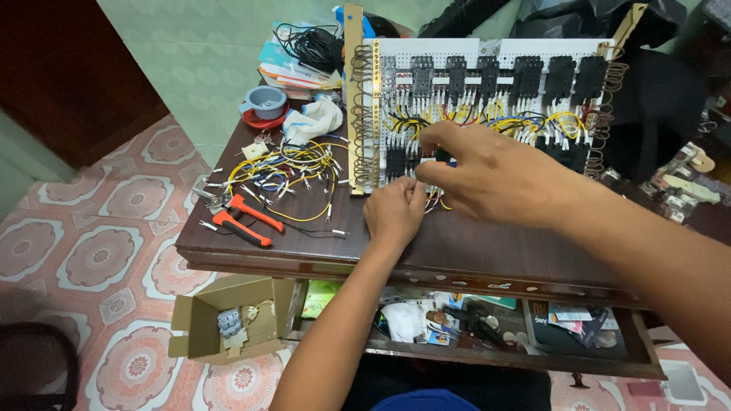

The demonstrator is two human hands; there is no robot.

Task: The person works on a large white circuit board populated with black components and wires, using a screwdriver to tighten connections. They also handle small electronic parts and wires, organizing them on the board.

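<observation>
Head view shows the right hand (pixel 487 171) pinching a small black part (pixel 442 157) on the white wiring board (pixel 487 99) standing on the wooden surface (pixel 472 251), while the left hand (pixel 394 213) rests curled beside it, its fingers hidden.

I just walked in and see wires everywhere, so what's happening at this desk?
A person is working with both bare hands on a white perforated panel carrying rows of black relay sockets joined by yellow, blue and red wires. The right hand pinches something small at the panel's lower edge, and the left hand rests against it just below. Loose yellow wires and orange-handled pliers lie on the dark wooden desk. The desk drawer is open.
</observation>
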